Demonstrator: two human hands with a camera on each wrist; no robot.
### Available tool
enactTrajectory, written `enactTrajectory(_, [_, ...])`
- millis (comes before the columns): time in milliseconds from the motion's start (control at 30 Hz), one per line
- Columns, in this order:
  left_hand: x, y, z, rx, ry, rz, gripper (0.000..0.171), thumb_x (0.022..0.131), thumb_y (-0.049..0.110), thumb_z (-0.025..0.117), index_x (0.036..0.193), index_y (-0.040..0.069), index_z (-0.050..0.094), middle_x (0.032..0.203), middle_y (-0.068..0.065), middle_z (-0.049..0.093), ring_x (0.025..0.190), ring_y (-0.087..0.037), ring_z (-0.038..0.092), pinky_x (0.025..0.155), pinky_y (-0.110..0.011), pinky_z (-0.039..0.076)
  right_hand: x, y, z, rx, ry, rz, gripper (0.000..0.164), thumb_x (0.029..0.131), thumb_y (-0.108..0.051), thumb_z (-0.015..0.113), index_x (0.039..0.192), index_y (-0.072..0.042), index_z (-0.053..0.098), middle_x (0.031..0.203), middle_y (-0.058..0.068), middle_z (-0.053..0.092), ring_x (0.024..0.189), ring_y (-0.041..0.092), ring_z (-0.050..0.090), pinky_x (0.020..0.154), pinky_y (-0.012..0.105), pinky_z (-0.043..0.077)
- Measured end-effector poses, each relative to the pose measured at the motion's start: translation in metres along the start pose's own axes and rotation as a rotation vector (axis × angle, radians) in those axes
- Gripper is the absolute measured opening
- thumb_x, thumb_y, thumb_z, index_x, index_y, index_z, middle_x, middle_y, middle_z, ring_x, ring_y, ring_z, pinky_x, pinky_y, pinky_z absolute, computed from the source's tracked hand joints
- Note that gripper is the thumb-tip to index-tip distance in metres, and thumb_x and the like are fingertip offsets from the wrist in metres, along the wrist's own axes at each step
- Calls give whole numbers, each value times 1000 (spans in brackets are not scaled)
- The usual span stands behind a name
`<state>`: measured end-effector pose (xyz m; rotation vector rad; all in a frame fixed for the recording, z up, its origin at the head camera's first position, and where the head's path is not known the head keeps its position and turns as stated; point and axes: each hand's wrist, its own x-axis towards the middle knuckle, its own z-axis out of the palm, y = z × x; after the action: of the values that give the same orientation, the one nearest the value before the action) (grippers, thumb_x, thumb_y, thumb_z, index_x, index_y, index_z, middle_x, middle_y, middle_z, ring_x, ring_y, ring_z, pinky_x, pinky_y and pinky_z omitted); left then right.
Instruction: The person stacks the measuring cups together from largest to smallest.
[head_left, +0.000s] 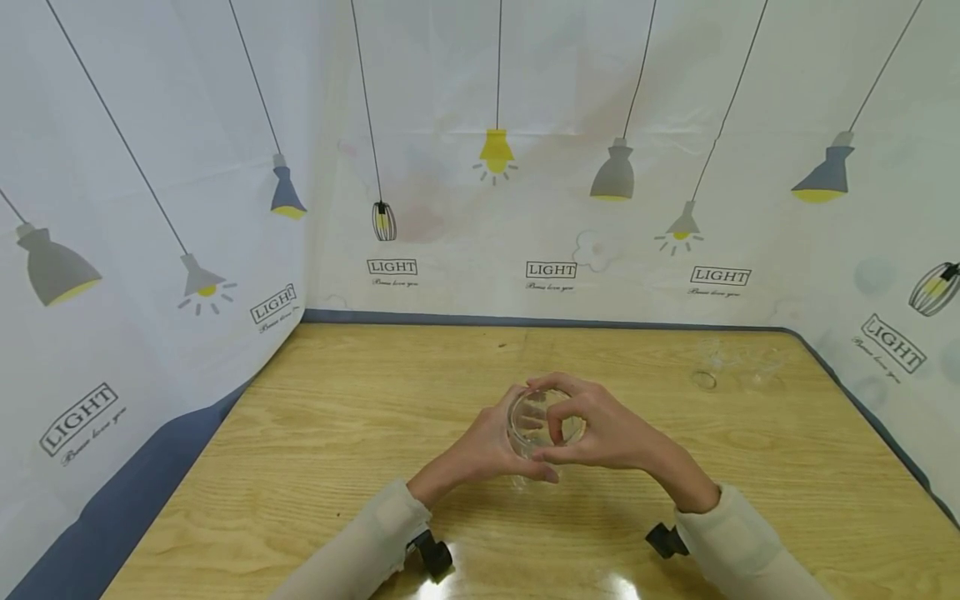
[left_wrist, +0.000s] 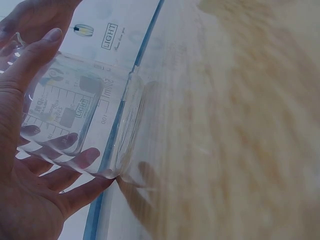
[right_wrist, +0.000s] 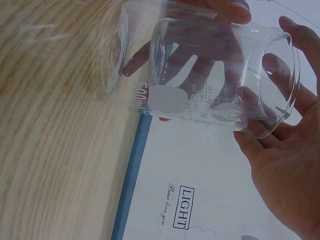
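Observation:
A clear glass beaker (left_wrist: 62,117) with white volume marks sits inside a larger clear beaker (left_wrist: 131,120) marked 500 ml. My left hand (head_left: 487,437) grips the larger one, its fingers spread round the side and its thumb at the front. At the upper rim is my right hand (head_left: 611,425), fingers bent, pinching the smaller beaker (right_wrist: 200,105). In the right wrist view, left fingers show through the glass. The larger beaker's base (right_wrist: 111,60) appears close to the wooden table (head_left: 360,375); contact is hard to judge.
Several transparent glass vessels (head_left: 705,379) lie or stand at the table's back right, their outlines faint. A white printed curtain (head_left: 450,83) surrounds the back and sides, with a blue border (head_left: 525,319) along the table edge. Black wrist cameras (head_left: 435,557) are strapped to both sleeves.

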<state>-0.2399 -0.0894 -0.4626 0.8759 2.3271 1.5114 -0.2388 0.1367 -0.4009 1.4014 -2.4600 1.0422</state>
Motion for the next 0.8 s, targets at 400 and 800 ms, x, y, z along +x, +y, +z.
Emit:
enactTrajectory(400, [0,0,0,-10,-1,-3,104,75,47,92,157,28,32,145,0,61,131,-19,63,97,-31,57,0,0,-1,-6,0,-3,36,83,-30,89,65,-27,57,138,9,63,127,32,63,93,47,57])
enactTrajectory(800, [0,-1,0,-25,-2,-5,98,75,47,93,152,41,32,145,1,60,131,-16,62,97,-30,57,0,0,0,0,-1,-7,36,83,-29,89,65,-27,57,139,8,62,129,32,62,96,49,57])
